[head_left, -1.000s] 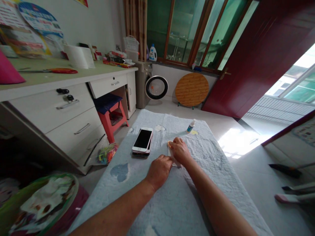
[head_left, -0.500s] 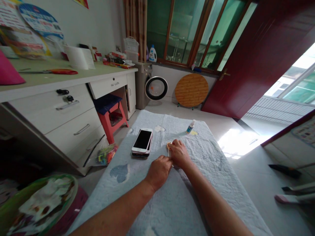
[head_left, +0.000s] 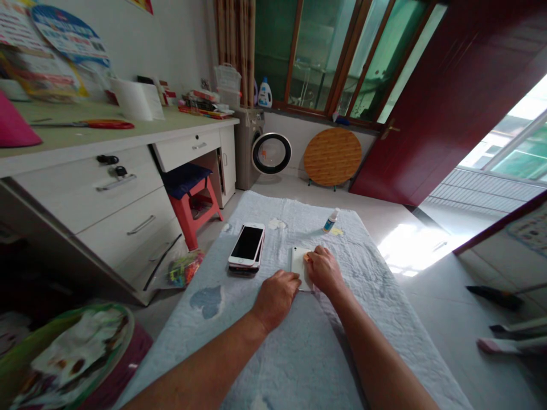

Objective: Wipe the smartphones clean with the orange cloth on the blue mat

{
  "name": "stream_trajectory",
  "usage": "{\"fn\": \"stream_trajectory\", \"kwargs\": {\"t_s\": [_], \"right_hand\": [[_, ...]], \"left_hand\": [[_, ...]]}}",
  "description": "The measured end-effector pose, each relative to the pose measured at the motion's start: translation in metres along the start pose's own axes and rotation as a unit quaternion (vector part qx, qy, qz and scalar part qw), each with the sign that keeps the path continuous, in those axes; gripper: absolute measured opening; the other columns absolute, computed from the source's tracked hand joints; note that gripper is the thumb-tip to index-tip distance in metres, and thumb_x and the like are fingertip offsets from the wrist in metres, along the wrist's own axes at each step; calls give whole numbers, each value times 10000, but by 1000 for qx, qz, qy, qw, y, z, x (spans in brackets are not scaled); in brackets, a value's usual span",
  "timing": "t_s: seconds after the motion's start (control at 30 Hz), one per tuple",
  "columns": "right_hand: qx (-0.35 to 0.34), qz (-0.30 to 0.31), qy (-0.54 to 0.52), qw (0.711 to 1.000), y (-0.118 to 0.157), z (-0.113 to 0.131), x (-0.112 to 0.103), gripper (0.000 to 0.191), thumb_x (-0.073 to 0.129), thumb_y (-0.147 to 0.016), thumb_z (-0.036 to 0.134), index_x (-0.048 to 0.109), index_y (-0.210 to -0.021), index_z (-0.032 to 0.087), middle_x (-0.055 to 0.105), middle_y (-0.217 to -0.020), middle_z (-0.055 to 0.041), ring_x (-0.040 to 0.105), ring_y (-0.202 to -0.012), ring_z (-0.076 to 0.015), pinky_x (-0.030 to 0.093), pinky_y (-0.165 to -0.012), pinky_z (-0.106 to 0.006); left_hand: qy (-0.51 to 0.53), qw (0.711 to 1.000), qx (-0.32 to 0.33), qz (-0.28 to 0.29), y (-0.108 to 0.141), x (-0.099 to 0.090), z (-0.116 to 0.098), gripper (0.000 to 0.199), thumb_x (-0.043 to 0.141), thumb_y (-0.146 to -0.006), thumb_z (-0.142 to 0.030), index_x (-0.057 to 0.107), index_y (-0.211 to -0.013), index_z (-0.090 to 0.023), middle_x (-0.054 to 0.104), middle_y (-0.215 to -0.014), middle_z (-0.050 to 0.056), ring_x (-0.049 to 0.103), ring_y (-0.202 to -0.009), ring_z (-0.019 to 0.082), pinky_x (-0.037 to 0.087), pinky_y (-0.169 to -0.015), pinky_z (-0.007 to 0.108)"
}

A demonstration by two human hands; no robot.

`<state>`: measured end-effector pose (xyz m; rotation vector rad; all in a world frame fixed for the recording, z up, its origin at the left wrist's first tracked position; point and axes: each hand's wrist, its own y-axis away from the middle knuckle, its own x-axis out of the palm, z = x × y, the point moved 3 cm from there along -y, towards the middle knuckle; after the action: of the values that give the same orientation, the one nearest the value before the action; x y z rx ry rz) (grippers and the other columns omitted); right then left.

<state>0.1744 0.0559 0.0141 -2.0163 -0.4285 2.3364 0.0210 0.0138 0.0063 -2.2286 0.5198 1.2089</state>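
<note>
A white phone lies on the light blue cloth, camera corner at its far left. My left hand has its fingertips closed against the phone's near left edge. My right hand pinches a small orange-yellow piece on the phone's right part; the fingers hide most of it. Left of the hands, a white phone with a black screen rests on top of other phones. A small spray bottle stands upright beyond my right hand.
At the left stands a desk with drawers, and a red stool is under it. A bin with waste is at the lower left. Beyond the cloth are a washing machine and a round wooden tabletop.
My right hand has moved a little to the right and nearer, uncovering the phone's far left corner. My left hand has barely moved.
</note>
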Motion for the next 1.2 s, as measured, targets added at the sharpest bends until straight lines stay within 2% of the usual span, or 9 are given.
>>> {"fn": "stream_trajectory", "kwargs": {"t_s": [0.1,0.17,0.3,0.4,0.6,0.77,0.97,1.07,1.2], "right_hand": [[-61,14,-31,998,2,13,-3,240,486,-900,223,662,-743,177,548,-814,-49,476,-801,-159,328,-736,-259],[-70,13,-34,997,0,14,-3,234,491,-903,237,674,-767,184,552,-830,-49,471,-816,-162,326,-738,-259],[3,-9,2,1000,-8,-5,3,210,488,-904,223,694,-879,196,566,-894,-69,452,-857,-185,317,-749,-278],[50,-15,16,999,-10,-18,8,199,491,-880,177,689,-880,196,562,-890,-70,438,-841,-189,310,-741,-280],[60,-24,-28,998,-10,-22,8,209,478,-854,146,681,-818,180,549,-841,-50,449,-822,-167,305,-747,-252],[70,31,-26,997,-37,-24,6,265,453,-857,160,717,-872,162,604,-832,-77,499,-827,-178,312,-773,-265],[21,86,-35,995,-67,-3,14,279,469,-843,154,736,-925,173,663,-879,-80,540,-865,-175,322,-775,-254],[7,92,-33,995,-70,1,17,271,480,-842,161,737,-925,189,664,-889,-74,544,-866,-170,321,-786,-253],[23,84,-18,996,-60,-14,12,247,492,-835,152,733,-888,163,652,-860,-87,539,-807,-170,320,-760,-265]], "left_hand": [[6,1000,2,4,0,-1,0,214,481,-937,-191,679,-1012,-224,691,-1044,24,590,-987,180,473,-912,298],[2,1000,5,5,0,-1,0,219,475,-940,-193,678,-1016,-222,690,-1051,28,590,-987,179,474,-907,299],[-13,1000,16,4,-1,2,2,195,490,-934,-191,677,-990,-205,681,-1070,35,585,-1001,181,471,-913,303],[-26,999,22,11,-1,3,2,177,500,-930,-186,674,-959,-202,682,-1033,34,585,-990,183,471,-907,302],[-32,999,23,13,-1,1,1,177,497,-933,-187,673,-937,-198,682,-1012,34,583,-978,183,470,-889,293],[-31,999,26,10,-1,3,3,178,504,-934,-199,681,-948,-203,688,-1040,27,583,-984,181,468,-892,296],[-29,999,24,14,-3,4,5,199,496,-941,-216,691,-980,-208,687,-1115,26,594,-983,185,479,-887,309],[-24,999,17,16,-2,4,6,190,511,-933,-211,693,-989,-209,687,-1122,27,592,-997,181,478,-894,305],[-17,1000,15,11,-2,3,6,186,513,-934,-238,688,-990,-213,684,-1103,31,589,-996,183,474,-894,306]]}}
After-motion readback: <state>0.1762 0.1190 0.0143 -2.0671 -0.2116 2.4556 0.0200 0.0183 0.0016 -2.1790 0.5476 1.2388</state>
